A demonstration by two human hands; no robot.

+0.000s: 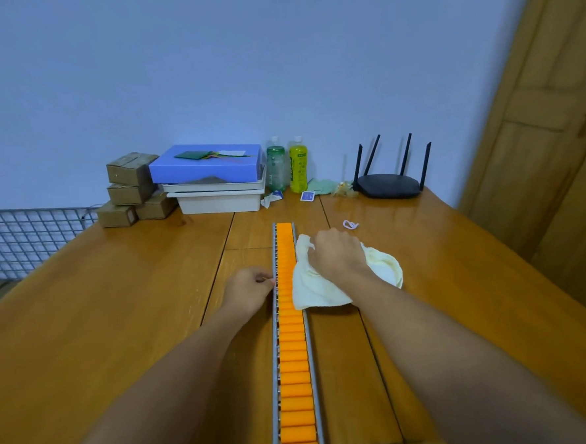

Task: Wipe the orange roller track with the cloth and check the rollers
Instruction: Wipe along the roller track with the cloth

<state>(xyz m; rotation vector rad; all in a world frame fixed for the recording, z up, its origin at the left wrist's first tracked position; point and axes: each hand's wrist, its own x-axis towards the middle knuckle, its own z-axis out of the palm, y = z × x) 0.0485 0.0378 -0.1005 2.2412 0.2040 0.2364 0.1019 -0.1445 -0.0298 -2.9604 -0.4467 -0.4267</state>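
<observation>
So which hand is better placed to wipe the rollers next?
The right hand: it already grips the cloth, which lies against the orange roller track. The left hand is bare, its fingers at the track's left rail, seemingly steadying it.

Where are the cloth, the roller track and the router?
cloth (309, 289): head view, its front fold.
roller track (293, 369): head view, an orange roller.
router (387, 185): head view, its black body.

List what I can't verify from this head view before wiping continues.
- Roller track: near end cut off by the bottom edge.
- Cloth: middle hidden under the right hand.
- Left hand fingertips: contact with the rail too small to judge.
- Bottle labels: unreadable.
</observation>
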